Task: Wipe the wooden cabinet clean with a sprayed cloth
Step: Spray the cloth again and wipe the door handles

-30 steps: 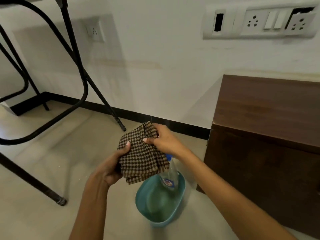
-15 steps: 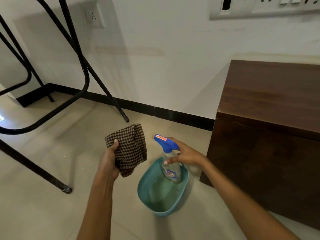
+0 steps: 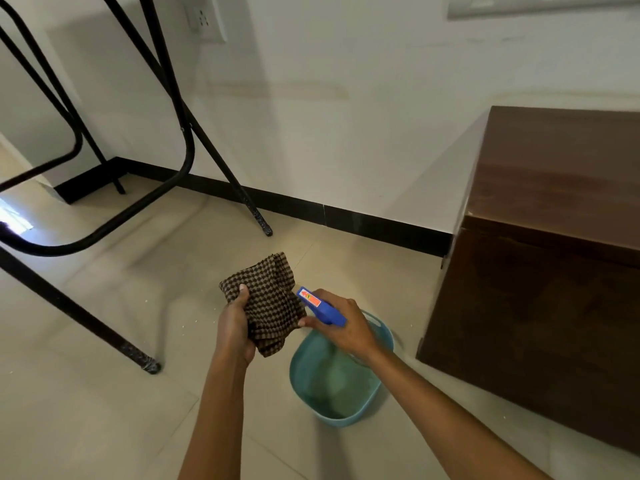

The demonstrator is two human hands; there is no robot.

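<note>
Spraying step in hand: left hand (image 3: pixel 235 327) is gripping the checked cloth (image 3: pixel 270 306) bunched up, thumb on top. Right hand (image 3: pixel 343 327) is wrapping round the blue trigger head of the spray bottle (image 3: pixel 320 308), with the nozzle pointing at the cloth, just beside its right edge. Bottle body is hiding behind the hand, so can't tell the fill level. Both are hanging above the floor (image 3: pixel 86 393), roughly over the far-left rim of the teal basin (image 3: pixel 332 386).

Doing it well, my read:
- Nozzle is looking too close. Backing it off a little should be spreading the mist instead of soaking one spot.
- Opening the cloth flatter would be giving more wet face, since only the outer fold is catching spray while it's bunched.
- Aiming over the basin is letting drips land there, not on the tiles.

Wooden cabinet (image 3: pixel 554 271) is standing at the right edge of the floor, back to the wall, well apart from the cloth — wiping not yet begun, by the look of it. Basin is sitting just beside the cabinet's near-left corner, so it's likely getting underfoot on the way over. Black metal frame legs (image 3: pixel 187 133) are standing along the floor's left side, well apart from the hands. Wall socket (image 3: pixel 206 19) is sitting up behind them, so overspray shouldn't be going that way.
</note>
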